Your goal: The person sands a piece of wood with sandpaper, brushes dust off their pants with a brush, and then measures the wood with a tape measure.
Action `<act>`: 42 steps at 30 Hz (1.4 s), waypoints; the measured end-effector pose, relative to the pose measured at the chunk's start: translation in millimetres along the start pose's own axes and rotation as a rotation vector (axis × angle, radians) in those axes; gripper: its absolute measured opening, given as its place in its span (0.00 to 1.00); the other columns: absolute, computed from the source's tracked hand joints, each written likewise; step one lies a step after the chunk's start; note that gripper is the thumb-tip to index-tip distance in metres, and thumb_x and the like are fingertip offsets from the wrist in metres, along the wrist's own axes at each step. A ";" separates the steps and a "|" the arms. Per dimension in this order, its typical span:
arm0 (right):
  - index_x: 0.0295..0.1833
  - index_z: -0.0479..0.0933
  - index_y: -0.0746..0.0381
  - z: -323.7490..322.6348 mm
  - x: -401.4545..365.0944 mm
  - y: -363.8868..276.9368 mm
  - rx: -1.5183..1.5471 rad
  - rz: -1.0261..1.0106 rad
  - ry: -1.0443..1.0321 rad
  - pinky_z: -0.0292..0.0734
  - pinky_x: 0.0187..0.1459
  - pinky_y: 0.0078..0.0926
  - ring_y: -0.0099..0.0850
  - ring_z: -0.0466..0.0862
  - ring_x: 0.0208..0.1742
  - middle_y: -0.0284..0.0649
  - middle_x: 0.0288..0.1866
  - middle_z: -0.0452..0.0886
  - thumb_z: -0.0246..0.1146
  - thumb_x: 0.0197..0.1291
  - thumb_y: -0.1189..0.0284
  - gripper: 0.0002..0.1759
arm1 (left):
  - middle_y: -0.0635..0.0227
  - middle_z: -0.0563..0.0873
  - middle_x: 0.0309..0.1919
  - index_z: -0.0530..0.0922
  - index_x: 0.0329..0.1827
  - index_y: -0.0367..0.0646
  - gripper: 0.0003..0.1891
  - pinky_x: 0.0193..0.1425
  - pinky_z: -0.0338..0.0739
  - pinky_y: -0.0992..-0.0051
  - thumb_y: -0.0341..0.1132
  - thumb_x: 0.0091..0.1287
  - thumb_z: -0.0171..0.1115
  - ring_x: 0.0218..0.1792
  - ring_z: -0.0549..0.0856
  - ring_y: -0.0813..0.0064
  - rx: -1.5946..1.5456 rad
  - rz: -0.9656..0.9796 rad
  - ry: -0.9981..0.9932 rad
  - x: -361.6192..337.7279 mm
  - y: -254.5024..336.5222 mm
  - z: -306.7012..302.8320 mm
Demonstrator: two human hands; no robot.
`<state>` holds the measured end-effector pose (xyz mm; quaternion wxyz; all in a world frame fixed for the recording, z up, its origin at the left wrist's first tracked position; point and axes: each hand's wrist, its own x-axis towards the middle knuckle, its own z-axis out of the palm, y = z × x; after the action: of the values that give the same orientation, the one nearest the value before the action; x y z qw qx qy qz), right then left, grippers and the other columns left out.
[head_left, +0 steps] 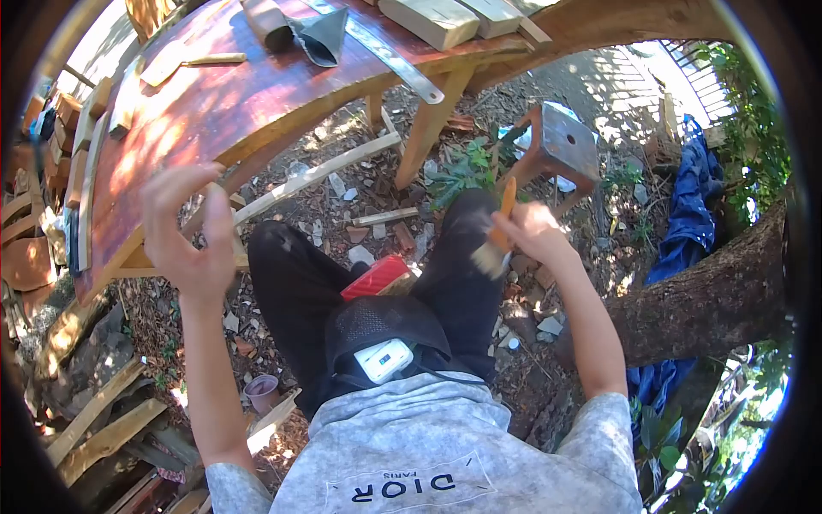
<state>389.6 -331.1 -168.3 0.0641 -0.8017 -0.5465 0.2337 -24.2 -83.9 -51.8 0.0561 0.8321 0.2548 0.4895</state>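
Observation:
My right hand (535,233) holds a paintbrush (509,199) by its orange handle, with the pale bristles pointing down over my right thigh. Raised near the table's edge, my left hand (193,227) has its fingers curved and apart, with nothing between them. A red block (374,277) lies between my thighs, beside a black mesh cap (377,321) on my lap. On the cap's near side rests a white device (383,360).
The reddish wooden table (282,86) holds a metal ruler (377,51), a brush (201,60), sandpaper (321,38) and wood blocks (428,21). A metal stool (565,141) stands at right, near a trunk (702,308) and blue cloth (689,206). Wood pieces (107,415) lie at left.

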 end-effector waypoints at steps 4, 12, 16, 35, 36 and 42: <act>0.45 0.88 0.66 5.7 -30.7 -32.0 0.043 -0.103 0.058 0.89 0.41 0.40 0.45 0.93 0.34 0.50 0.36 0.93 0.70 0.75 0.62 0.15 | 0.63 0.93 0.43 0.91 0.47 0.43 0.10 0.55 0.84 0.62 0.25 0.63 0.76 0.46 0.90 0.61 -0.207 0.001 -0.212 -10.5 45.8 31.0; 0.50 0.90 0.64 15.7 -73.9 20.5 0.972 0.186 -0.265 0.85 0.38 0.23 0.22 0.91 0.34 0.35 0.33 0.93 0.69 0.79 0.61 0.16 | 0.64 0.93 0.43 0.90 0.47 0.45 0.05 0.57 0.83 0.59 0.35 0.75 0.74 0.47 0.91 0.57 -0.543 -0.024 -0.827 -28.3 100.7 93.8; 0.47 0.89 0.62 -25.2 -102.2 -53.8 0.445 -0.046 0.056 0.82 0.41 0.28 0.24 0.88 0.33 0.36 0.33 0.92 0.67 0.80 0.64 0.13 | 0.63 0.91 0.43 0.89 0.49 0.45 0.07 0.59 0.83 0.56 0.37 0.78 0.70 0.48 0.91 0.54 -0.663 0.027 -1.015 -49.1 121.8 136.2; 0.55 0.91 0.63 -25.9 -137.7 -62.8 0.809 0.053 -0.287 0.87 0.55 0.38 0.37 0.95 0.49 0.46 0.47 0.95 0.67 0.81 0.60 0.16 | 0.58 0.90 0.46 0.87 0.53 0.41 0.09 0.59 0.85 0.54 0.36 0.79 0.66 0.49 0.91 0.52 -0.645 -0.024 -1.109 -87.8 116.2 191.8; 0.54 0.91 0.63 -11.2 -140.2 -69.7 0.794 -0.159 -0.364 0.87 0.53 0.35 0.32 0.94 0.45 0.41 0.46 0.96 0.67 0.82 0.60 0.17 | 0.57 0.90 0.46 0.87 0.53 0.41 0.09 0.58 0.85 0.54 0.36 0.79 0.66 0.50 0.91 0.52 -0.644 -0.039 -1.118 -90.1 115.7 191.0; 0.53 0.89 0.64 5.2 -103.9 -53.0 0.768 0.043 -0.032 0.84 0.43 0.22 0.18 0.88 0.38 0.34 0.38 0.92 0.66 0.84 0.61 0.16 | 0.56 0.93 0.46 0.87 0.55 0.40 0.12 0.58 0.86 0.54 0.37 0.76 0.65 0.51 0.93 0.51 -0.542 -0.109 -1.464 -100.8 111.5 179.1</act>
<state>312.0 -405.1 -122.3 0.3462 -0.7269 -0.4031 0.4351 128.5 -200.5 -185.0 0.4349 0.8869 0.0649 -0.1420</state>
